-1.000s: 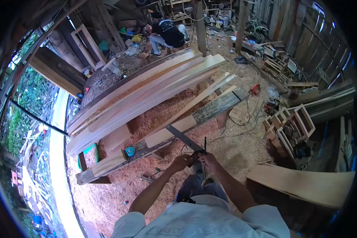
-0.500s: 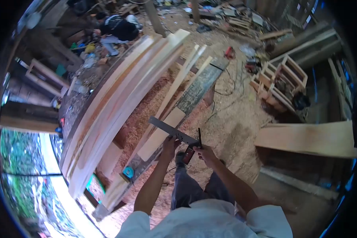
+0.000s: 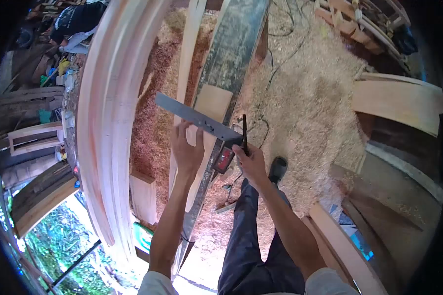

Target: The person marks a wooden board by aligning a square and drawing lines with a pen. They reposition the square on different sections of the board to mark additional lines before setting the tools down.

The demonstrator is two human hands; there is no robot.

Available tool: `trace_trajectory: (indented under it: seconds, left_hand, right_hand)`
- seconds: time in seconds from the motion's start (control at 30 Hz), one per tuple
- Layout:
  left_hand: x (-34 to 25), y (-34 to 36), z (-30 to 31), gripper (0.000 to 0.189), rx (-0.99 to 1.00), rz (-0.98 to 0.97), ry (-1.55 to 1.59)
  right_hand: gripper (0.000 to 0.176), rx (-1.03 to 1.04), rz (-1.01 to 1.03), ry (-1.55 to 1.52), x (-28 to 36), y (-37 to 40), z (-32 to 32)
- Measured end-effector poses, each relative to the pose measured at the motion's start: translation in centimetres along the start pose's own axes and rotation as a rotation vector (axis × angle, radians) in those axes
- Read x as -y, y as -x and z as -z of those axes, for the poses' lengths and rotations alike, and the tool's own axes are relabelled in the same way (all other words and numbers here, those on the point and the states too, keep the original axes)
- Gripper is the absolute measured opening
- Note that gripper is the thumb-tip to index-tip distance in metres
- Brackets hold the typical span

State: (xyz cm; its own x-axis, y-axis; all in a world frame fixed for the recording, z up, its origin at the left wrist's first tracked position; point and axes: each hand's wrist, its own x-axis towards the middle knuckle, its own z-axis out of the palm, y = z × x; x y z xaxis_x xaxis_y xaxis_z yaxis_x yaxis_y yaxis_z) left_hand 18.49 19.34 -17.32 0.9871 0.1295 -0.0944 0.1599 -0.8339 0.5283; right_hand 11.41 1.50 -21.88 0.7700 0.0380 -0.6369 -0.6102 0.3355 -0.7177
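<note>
A try square (image 3: 202,122) with a long steel blade lies slantwise across a short pale board (image 3: 214,99). The fingers of my left hand (image 3: 187,150) are at the lower edge of the blade, a little apart, and steady it. Its dark stock with a red patch (image 3: 224,158) hangs at the board's right side. Closed beside the stock, my right hand (image 3: 252,164) grips a dark pencil (image 3: 244,129) that points up past the blade's end. The pale board rests along a dark, worn beam (image 3: 231,54).
Long pale planks (image 3: 115,98) stand in a row at left. Shavings (image 3: 310,98) and a black cable (image 3: 288,32) cover the floor to the right. A wide curved board (image 3: 396,103) stands at far right. Another person (image 3: 76,22) crouches at upper left.
My view has swung down and closer to the bench. Both hands still have the try square and pencil, with the blade across the pale board as before.
</note>
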Motion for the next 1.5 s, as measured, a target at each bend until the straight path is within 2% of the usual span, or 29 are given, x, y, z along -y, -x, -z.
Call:
trace_trajectory:
  seconds: [0.07,0.13,0.23,0.3,0.37,0.5,0.57,0.7,0.77,0.87,0.97,1.23,1.5]
  left_hand:
    - [0.1,-0.6,-0.8,0.04,-0.116,-0.371,-0.142]
    - [0.6,-0.3,-1.6,0.042,-0.086,-0.376,-0.167]
    - [1.2,0.0,-3.0,0.048,-0.11,-0.394,-0.237]
    - [1.7,0.0,-3.6,0.049,-0.107,-0.306,-0.063]
    - [1.2,0.0,-3.5,0.048,-0.091,-0.309,-0.112]
    - [1.0,0.1,-3.4,0.047,-0.099,-0.289,-0.099]
    - [0.9,-0.1,-3.0,0.056,-0.071,-0.306,-0.408]
    - [0.9,-1.0,-3.4,0.071,-0.091,-0.335,-0.413]
    - [0.9,-1.6,-3.4,0.08,-0.002,-0.284,-0.371]
    - [0.7,-1.8,-3.8,0.085,-0.004,-0.245,-0.257]
    - [0.4,-1.8,-3.9,0.09,-0.01,-0.256,-0.289]
    - [0.2,-2.0,-4.1,0.095,-0.027,-0.243,-0.294]
    - [0.3,-2.2,-4.2,0.095,-0.046,-0.259,-0.31]
  right_hand:
    - [0.026,-0.017,0.059,-0.035,-0.4,-0.6,-1.4]
    - [0.026,-0.059,0.143,-0.068,-0.1,0.0,-2.6]
    - [0.028,-0.113,0.138,-0.189,-0.4,-0.1,-2.8]
    - [0.03,-0.115,0.172,-0.257,-1.6,-0.6,-2.9]
    - [0.027,-0.092,0.249,-0.289,-1.8,-0.5,-2.9]
    - [0.025,-0.121,0.234,-0.288,-1.7,-1.6,-3.1]
    - [0.026,-0.154,0.225,-0.382,-0.7,-2.5,-3.4]
    - [0.03,-0.142,0.263,-0.368,0.5,-3.6,-3.5]
    - [0.031,-0.143,0.271,-0.368,0.6,-3.8,-3.7]
    - [0.033,-0.137,0.26,-0.405,0.5,-3.7,-3.6]
    - [0.034,-0.142,0.229,-0.325,0.7,-3.8,-3.3]
    - [0.033,-0.157,0.304,-0.364,1.1,-3.9,-3.5]
    - [0.033,-0.16,0.288,-0.303,0.9,-4.1,-3.3]
